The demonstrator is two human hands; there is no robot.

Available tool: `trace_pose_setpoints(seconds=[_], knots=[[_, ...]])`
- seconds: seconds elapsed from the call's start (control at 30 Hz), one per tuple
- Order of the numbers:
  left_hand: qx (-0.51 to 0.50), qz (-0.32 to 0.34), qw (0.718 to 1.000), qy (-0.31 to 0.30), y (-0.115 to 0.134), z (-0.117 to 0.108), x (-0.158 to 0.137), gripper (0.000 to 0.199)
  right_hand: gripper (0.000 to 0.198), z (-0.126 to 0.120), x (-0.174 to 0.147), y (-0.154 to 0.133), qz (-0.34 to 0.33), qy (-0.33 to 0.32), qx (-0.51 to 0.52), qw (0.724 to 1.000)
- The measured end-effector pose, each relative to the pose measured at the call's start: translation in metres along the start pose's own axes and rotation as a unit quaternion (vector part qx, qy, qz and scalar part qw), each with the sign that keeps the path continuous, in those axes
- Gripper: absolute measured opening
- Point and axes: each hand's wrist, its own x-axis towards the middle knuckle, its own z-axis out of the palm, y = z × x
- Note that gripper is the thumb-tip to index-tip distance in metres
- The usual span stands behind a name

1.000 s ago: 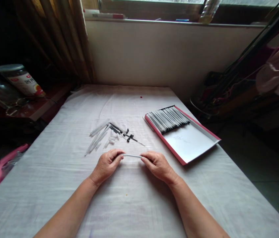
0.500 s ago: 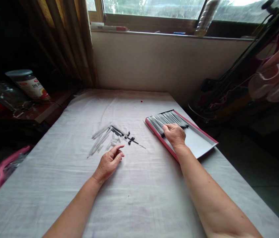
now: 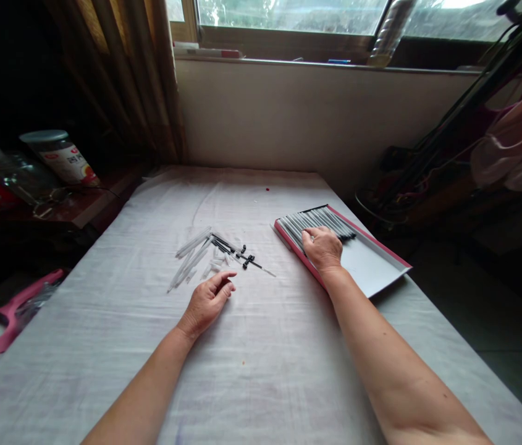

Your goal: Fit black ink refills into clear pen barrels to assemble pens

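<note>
Covers part of the tube row in the box with the right hand; cannot tell if gripping. Holds the left hand unclenched near black caps, far from the jar.

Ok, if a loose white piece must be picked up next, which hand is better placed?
Probably the left hand: it looks empty and is close to the white pieces. The right hand is away at the tray, over the tubes.

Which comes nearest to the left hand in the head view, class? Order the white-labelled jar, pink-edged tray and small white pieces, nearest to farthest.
1. Small white pieces: just beyond the left hand.
2. Pink-edged tray: to its right.
3. White-labelled jar: far left, beyond the cloth.
</note>
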Motion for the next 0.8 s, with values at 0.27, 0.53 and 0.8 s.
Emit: trace_pose_setpoints(seconds=[0.27, 0.53, 0.8], knots=[[-0.11, -0.032, 0.99, 0.077, -0.001, -0.007, 0.002, 0.046, 0.024, 0.014, -0.049, -0.064, -0.158, -0.101, 0.099, 0.977], [-0.135, -0.038, 0.969, 0.204, -0.014, -0.022, 0.01, 0.048, 0.023, 0.036, -0.045, -0.102, -0.154, -0.157, 0.063, 0.973], [-0.113, -0.039, 0.976, 0.179, -0.013, -0.019, 0.011, 0.05, 0.026, 0.051, -0.027, -0.123, -0.18, -0.2, 0.003, 0.963]])
